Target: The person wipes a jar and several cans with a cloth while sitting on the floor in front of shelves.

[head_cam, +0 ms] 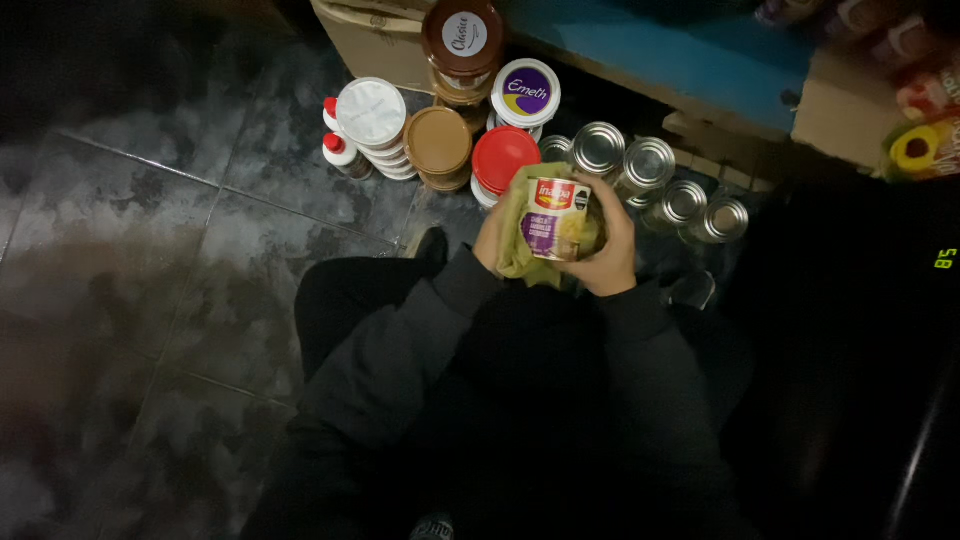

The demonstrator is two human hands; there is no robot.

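Head view, looking down at a person crouched on a grey tiled floor (200, 230), dark sleeves reaching forward.

Right hand (612, 245): wrapped around the far side of a labelled can (556, 220), fingers curled over its side and top edge. Closed firmly on it.

Left hand (492, 240): mostly hidden under a yellow-green cloth (518, 245), which it presses against the near side of the can. Only the knuckles and wrist show; the hand is closed on the cloth, which wraps partly around the can.

The can sits between both hands, raised off the floor, tilted so its label faces the camera. The label is red, purple and pale.

Just beyond the hands: a row of plain metal cans (650, 175) standing upright on the floor, tops bright, trailing off beyond the right hand.

Beyond the left hand: a red-lidded tub (503, 157), nearest; next to it a brown-lidded jar (438, 143); further out a stack of white-lidded tubs (372, 118), and two small white bottles with red caps (338, 148) beside that stack. Behind these, a tall jar with a brown lid (462, 40) and a white tub with a purple lid (526, 92).

Farthest from the hands: a cardboard box (375, 40) and a blue board (690, 60).
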